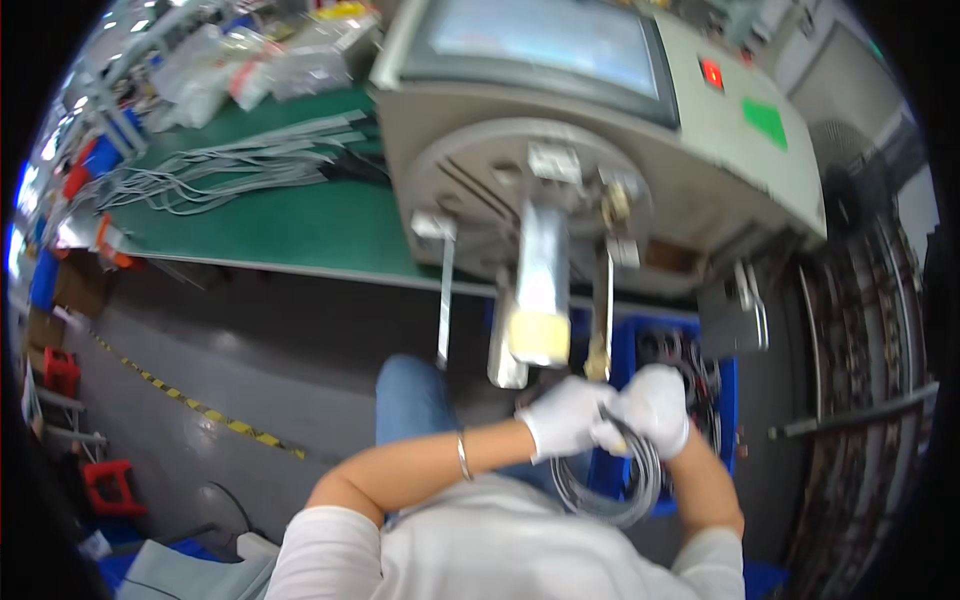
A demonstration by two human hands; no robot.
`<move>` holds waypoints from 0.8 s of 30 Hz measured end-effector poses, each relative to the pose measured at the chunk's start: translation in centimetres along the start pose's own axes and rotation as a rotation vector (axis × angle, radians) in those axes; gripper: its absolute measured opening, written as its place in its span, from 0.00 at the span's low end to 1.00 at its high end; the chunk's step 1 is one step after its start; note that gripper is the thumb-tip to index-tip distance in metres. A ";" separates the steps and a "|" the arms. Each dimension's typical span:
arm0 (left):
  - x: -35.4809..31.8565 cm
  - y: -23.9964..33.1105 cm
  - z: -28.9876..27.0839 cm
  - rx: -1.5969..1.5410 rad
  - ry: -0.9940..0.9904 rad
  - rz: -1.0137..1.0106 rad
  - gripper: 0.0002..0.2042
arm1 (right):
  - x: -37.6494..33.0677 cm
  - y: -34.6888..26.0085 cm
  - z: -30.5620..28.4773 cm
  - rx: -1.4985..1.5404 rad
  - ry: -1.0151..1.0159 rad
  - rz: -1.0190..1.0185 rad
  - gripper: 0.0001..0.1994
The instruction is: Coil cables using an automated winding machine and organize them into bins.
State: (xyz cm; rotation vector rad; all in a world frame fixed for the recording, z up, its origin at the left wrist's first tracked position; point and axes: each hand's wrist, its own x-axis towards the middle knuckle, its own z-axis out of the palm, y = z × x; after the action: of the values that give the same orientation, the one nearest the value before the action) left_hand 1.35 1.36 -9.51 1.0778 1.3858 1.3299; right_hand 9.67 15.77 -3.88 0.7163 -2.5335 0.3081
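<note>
A looped coil of grey cable [630, 508] hangs below my two hands, in front of my body. My left hand [568, 417], in a white glove, is closed at the top of the coil. Beside it, my right hand [655, 402], gloved as well, grips the coil with its fingers bent round. The fingertips of both hands nearly meet, and the exact grip is blurred. Just beyond the hands, a metal cylinder with a yellowish end [541, 340] and several thin rods stick out from the round plate [480, 160] of a machine.
The beige machine [740, 150] has a screen [540, 45] and a red switch [711, 73]. Grey cables [240, 160] lie on the green table [290, 225]. At the right, a blue bin [728, 420] holds more dark cable coils. Yellow-black tape [200, 408] marks the floor.
</note>
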 end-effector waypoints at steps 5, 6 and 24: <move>0.9 -0.6 -0.2 0.450 0.050 0.175 0.09 | 0.1 -0.2 0.6 0.076 0.134 0.013 0.11; 1.1 -0.7 -0.2 0.414 0.062 0.152 0.09 | 0.1 -0.2 0.8 0.084 0.132 0.026 0.11; 5.7 5.8 2.1 0.139 -0.236 -0.053 0.08 | -4.0 1.3 -4.7 -0.012 0.254 0.113 0.08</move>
State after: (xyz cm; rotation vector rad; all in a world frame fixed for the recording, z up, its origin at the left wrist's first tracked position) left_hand 2.24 7.60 -3.93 1.2388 1.3338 1.0432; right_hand 13.85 20.16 -1.99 0.4956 -2.3353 0.3961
